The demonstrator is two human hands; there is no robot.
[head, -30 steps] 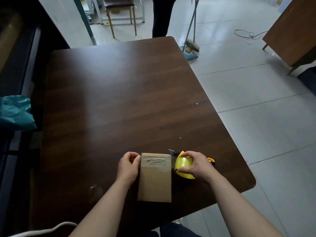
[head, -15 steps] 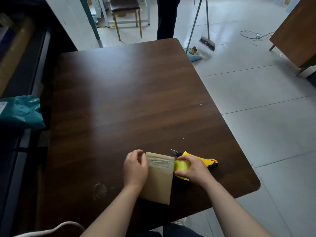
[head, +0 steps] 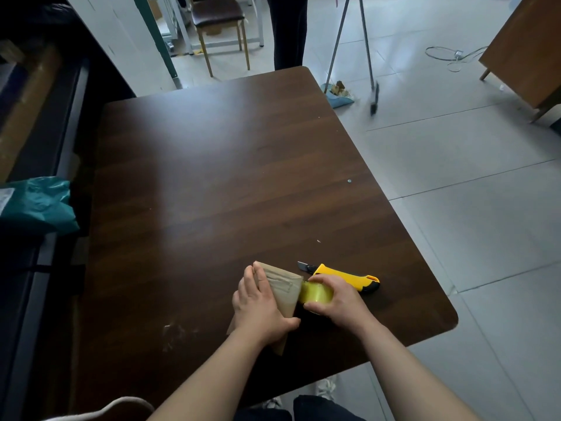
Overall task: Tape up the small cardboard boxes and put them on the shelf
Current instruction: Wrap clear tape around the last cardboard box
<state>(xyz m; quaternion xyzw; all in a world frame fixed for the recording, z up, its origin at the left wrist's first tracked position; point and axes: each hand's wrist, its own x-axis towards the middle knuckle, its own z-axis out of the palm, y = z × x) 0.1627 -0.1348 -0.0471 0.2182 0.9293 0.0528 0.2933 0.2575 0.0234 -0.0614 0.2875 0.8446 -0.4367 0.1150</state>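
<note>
A small brown cardboard box (head: pixel 283 288) lies near the front edge of the dark wooden table (head: pixel 212 192), turned at an angle. My left hand (head: pixel 259 308) lies flat on top of it and grips its near side. My right hand (head: pixel 337 300) is closed around a yellow roll of tape (head: pixel 315 294) pressed against the box's right edge. Just behind my right hand a yellow and black utility knife (head: pixel 343 273) rests on the table with its blade out.
A dark shelf unit runs along the left, with a teal plastic bag (head: pixel 36 205) on it. Beyond the table's far end stand a chair (head: pixel 220 22), a person's dark legs (head: pixel 288 28), a broom (head: pixel 372 86) and a dustpan (head: pixel 340 94). A wooden cabinet (head: pixel 528 50) is at far right.
My left hand has slid from the box's left side onto its top. The box has turned clockwise. My right hand has brought the tape roll against the box's right edge, uncovering the knife.
</note>
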